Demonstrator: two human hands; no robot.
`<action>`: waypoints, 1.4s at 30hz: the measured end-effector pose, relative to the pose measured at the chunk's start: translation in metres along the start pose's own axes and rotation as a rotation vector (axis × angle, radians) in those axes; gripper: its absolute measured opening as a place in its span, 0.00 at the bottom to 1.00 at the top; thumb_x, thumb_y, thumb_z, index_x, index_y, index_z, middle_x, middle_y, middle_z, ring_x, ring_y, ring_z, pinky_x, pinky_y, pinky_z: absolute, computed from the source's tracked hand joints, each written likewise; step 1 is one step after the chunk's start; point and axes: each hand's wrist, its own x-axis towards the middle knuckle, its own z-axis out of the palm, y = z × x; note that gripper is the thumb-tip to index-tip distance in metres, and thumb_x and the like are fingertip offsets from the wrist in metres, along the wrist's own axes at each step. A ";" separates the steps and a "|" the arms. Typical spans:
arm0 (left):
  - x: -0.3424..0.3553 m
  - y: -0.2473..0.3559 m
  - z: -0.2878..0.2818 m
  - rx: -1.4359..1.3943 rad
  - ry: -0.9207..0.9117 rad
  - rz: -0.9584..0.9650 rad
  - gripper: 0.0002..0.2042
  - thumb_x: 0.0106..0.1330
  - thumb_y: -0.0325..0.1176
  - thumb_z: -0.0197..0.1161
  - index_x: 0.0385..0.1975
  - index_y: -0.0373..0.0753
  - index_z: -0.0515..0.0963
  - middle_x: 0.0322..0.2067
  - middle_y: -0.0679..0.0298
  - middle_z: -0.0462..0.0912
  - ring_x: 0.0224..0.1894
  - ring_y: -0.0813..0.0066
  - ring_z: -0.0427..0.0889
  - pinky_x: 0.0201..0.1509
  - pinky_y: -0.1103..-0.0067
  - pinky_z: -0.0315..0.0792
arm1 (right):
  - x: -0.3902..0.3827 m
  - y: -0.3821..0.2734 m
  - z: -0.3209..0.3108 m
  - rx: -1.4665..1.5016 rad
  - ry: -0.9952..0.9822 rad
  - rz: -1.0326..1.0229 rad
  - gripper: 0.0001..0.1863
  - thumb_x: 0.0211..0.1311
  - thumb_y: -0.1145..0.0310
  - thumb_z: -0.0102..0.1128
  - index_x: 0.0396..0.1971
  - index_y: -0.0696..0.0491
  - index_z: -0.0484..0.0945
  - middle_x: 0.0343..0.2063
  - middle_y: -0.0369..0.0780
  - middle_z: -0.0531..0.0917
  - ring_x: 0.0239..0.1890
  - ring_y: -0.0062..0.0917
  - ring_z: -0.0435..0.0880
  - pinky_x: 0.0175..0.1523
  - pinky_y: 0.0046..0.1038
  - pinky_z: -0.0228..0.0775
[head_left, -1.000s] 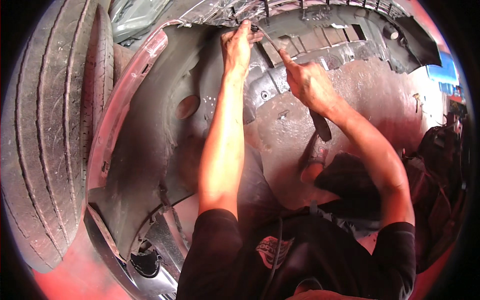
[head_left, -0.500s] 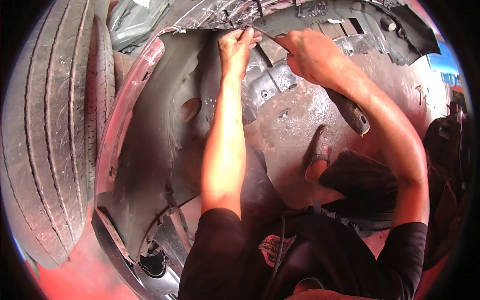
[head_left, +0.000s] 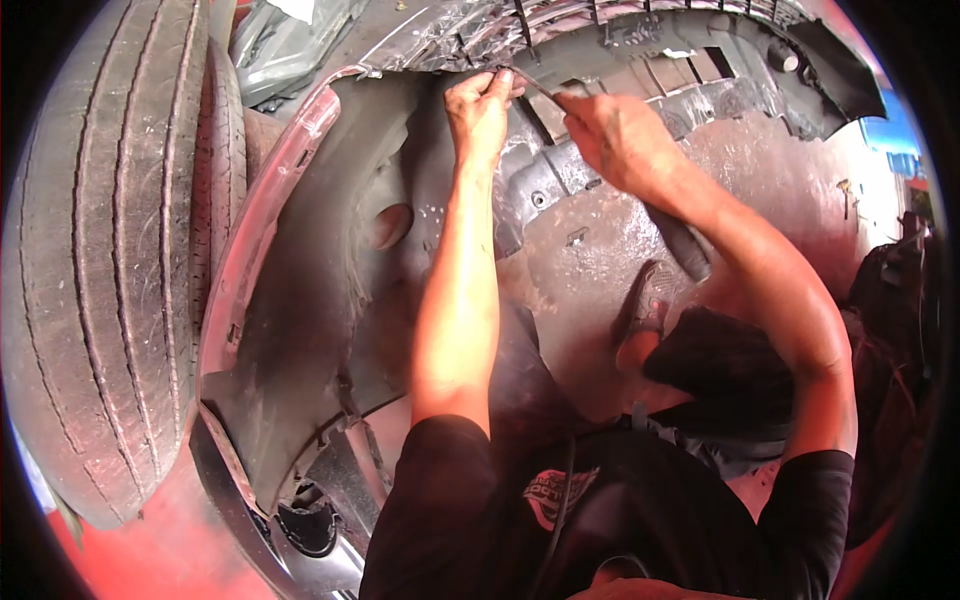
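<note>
A grey car bumper (head_left: pixel 300 300) lies with its inner side facing me, and a black plastic liner (head_left: pixel 620 60) runs along its upper edge. My left hand (head_left: pixel 480 105) reaches up and pinches that upper edge with closed fingers. My right hand (head_left: pixel 615 135) is close beside it, closed around a tool with a dark handle (head_left: pixel 685 245) that sticks down past my wrist. The tool's thin shaft (head_left: pixel 535 82) runs from my right hand to the fingertips of my left hand. The shaft's tip is hidden there.
Two worn tyres (head_left: pixel 100 250) stand at the left against the bumper. My foot in a sandal (head_left: pixel 640 310) rests on the dusty inner panel (head_left: pixel 600 230). The floor (head_left: pixel 150 560) is red. A dark bag (head_left: pixel 900 300) sits at the right.
My right hand has moved up and left with the tool, closer to my left hand. The left hand has stayed on the bumper's upper edge.
</note>
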 end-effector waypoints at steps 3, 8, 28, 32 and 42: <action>-0.001 0.003 -0.002 0.074 -0.064 -0.019 0.13 0.72 0.34 0.60 0.43 0.29 0.83 0.39 0.55 0.88 0.41 0.67 0.88 0.45 0.75 0.78 | 0.012 0.022 -0.006 0.216 -0.081 0.009 0.14 0.61 0.68 0.55 0.43 0.58 0.81 0.30 0.54 0.84 0.32 0.45 0.86 0.39 0.40 0.81; 0.000 0.003 0.001 0.089 -0.069 0.016 0.13 0.72 0.33 0.60 0.43 0.28 0.83 0.38 0.54 0.88 0.40 0.67 0.88 0.45 0.76 0.78 | 0.022 0.043 -0.015 0.060 -0.064 -0.130 0.18 0.58 0.72 0.53 0.47 0.59 0.81 0.32 0.52 0.85 0.31 0.42 0.86 0.40 0.38 0.81; 0.001 0.002 -0.003 0.106 -0.049 -0.019 0.13 0.72 0.34 0.60 0.42 0.29 0.83 0.38 0.55 0.88 0.41 0.67 0.87 0.48 0.71 0.77 | 0.030 0.047 -0.027 -0.147 0.061 -0.135 0.10 0.58 0.72 0.53 0.35 0.54 0.83 0.27 0.49 0.84 0.34 0.44 0.85 0.41 0.42 0.79; -0.003 0.001 -0.005 0.116 -0.082 -0.036 0.14 0.73 0.35 0.59 0.43 0.27 0.81 0.40 0.52 0.87 0.42 0.64 0.87 0.49 0.70 0.77 | 0.023 0.058 -0.009 -0.009 0.093 -0.027 0.14 0.60 0.71 0.54 0.43 0.50 0.85 0.32 0.50 0.85 0.38 0.45 0.85 0.45 0.42 0.79; -0.004 0.007 -0.001 0.123 -0.063 -0.062 0.13 0.73 0.33 0.58 0.44 0.27 0.81 0.40 0.52 0.87 0.42 0.64 0.87 0.49 0.70 0.76 | 0.024 0.048 -0.021 -0.040 0.065 -0.096 0.18 0.55 0.75 0.57 0.45 0.48 0.84 0.27 0.51 0.83 0.33 0.47 0.84 0.40 0.44 0.78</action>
